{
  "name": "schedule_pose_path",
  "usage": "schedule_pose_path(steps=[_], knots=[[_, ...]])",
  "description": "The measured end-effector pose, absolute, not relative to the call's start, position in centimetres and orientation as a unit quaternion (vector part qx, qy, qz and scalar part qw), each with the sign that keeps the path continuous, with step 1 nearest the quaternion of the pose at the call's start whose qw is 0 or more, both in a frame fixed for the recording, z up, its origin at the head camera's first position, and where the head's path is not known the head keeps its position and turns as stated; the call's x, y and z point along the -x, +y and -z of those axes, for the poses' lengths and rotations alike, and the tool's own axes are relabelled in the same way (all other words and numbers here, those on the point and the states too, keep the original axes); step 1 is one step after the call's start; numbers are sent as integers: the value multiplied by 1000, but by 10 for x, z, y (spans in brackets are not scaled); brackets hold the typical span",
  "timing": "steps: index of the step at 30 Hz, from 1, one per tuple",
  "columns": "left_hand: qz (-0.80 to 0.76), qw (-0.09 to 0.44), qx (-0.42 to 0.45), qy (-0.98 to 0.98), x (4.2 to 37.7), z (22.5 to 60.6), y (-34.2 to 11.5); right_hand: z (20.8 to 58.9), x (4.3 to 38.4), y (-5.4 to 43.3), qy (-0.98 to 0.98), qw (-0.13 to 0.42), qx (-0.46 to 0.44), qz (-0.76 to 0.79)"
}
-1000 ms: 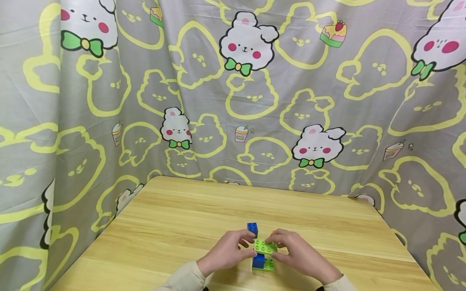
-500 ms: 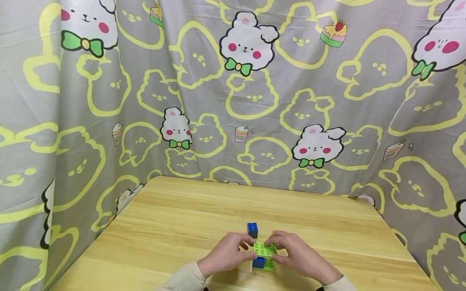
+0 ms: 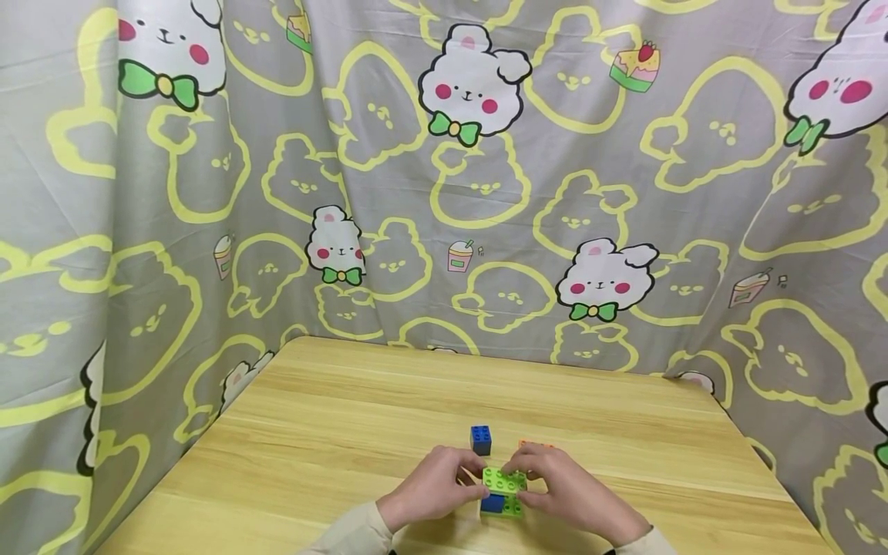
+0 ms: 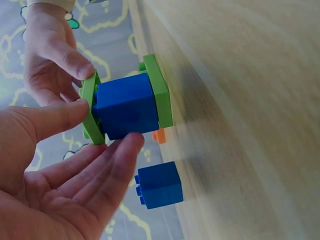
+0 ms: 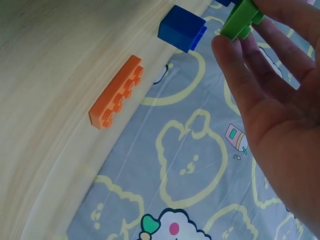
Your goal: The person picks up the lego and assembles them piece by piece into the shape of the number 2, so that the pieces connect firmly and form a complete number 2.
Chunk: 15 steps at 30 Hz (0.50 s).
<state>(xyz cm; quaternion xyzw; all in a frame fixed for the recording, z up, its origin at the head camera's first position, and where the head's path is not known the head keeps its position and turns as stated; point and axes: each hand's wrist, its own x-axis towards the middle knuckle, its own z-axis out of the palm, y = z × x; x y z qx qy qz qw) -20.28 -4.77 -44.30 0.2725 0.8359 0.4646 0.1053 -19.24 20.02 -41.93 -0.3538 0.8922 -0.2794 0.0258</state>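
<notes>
In the head view, my left hand [image 3: 437, 487] and my right hand [image 3: 565, 489] pinch opposite ends of a light green toy building plate [image 3: 504, 479]. Below it is a blue building brick [image 3: 492, 504], which stands on one side of a second green plate [image 3: 513, 507] on the table. In the left wrist view, the upper green plate [image 4: 91, 111] sits over the blue brick's [image 4: 127, 106] studs, and some studs show between them. There, one left fingertip lies at the blue brick's side. The right wrist view shows right fingers around the green plate's end [image 5: 240, 20].
Behind the stack stands a separate blue brick [image 3: 481, 440]. An orange brick [image 5: 116, 94] lies on the wooden table [image 3: 361, 408], partly hidden by my right hand in the head view. A patterned grey curtain [image 3: 388, 193] hangs around the table's far edges.
Both hands have drawn the upper green plate slightly toward me and down over the blue brick. More of the orange brick now shows beyond the right hand.
</notes>
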Motion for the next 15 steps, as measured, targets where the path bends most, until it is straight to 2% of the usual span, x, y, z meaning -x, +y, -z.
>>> schedule_pose_path(steps=[6,15], knots=[[-501,137,-257,815,201,443,-49,422,192,199,890,31,354,287],[-498,138,-264,815,202,443,-48,427,195,196,886,43,344,308]])
